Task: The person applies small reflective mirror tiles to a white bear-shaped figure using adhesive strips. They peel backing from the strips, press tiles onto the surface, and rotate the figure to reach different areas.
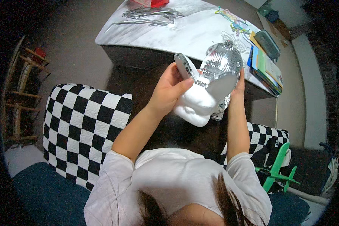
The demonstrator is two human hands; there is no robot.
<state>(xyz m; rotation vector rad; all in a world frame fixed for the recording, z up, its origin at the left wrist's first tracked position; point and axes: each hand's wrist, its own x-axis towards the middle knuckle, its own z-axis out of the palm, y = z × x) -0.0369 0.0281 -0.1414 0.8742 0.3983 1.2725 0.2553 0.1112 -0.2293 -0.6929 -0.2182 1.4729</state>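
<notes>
Between my hands is a figurine, smooth and white on the side towards me and covered with mirror tiles on its rounded far part. My left hand grips a flat, upright piece at its left, edged with small mirror tiles, with the thumb over the near side. My right hand holds the silvery right side from behind, its fingers mostly hidden. The figurine is held up off the marble-patterned table, close to its near edge. Whether it is one piece or several pressed together, I cannot tell.
Silvery strips and a red item lie at the table's far left. Colourful strings, clear wiry material, books and a grey case are at the right. Checkered cushions flank me; a green toy plane is at lower right.
</notes>
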